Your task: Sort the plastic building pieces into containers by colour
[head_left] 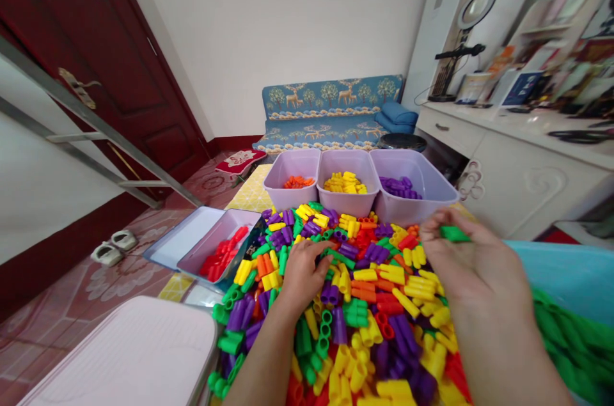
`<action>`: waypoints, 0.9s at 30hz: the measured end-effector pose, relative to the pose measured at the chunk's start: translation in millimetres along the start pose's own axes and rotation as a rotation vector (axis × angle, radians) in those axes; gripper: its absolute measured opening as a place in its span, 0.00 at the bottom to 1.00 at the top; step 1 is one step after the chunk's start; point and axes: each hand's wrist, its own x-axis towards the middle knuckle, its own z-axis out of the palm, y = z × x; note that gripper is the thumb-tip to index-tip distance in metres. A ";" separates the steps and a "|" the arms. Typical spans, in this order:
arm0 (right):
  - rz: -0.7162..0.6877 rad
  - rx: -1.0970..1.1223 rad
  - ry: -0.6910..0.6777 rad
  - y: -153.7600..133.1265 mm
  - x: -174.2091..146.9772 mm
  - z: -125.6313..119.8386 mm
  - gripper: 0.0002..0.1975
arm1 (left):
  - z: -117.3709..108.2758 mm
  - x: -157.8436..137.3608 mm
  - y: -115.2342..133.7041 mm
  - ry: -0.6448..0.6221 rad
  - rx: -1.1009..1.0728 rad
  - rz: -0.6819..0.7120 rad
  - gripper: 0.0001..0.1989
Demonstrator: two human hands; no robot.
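A heap of plastic tube-shaped pieces (367, 275) in red, orange, yellow, green and purple spreads before me. My left hand (304, 268) rests over the middle of it, thumb and forefinger apart beside a green piece (341, 257); the other fingers are partly hidden. On the right, my right hand (484, 272) is raised above the heap, slightly blurred, with its fingers closed on a green plastic piece (455, 234). Near that hand is a light blue tub (566, 265) holding many green pieces (570, 342).
Behind the heap stand lilac bins with orange pieces (298, 182), yellow pieces (345, 183) and purple pieces (400, 188). Red pieces (223, 256) lie in a left bin. A pale pink lid or box (129, 355) is at front left. A blue sofa (326, 115) stands beyond.
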 end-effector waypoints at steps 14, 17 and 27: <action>-0.274 0.277 0.080 -34.5 -35.1 5.6 0.27 | 2.1 0.7 -1.2 0.018 -0.048 -0.004 0.14; -0.203 0.254 0.119 -21.7 -34.4 13.0 0.23 | 2.9 -0.1 -3.3 0.057 -0.160 -0.008 0.15; -0.065 -1.126 -0.686 57.5 -46.8 30.8 0.22 | 0.5 -1.6 0.9 0.123 -0.378 -0.048 0.13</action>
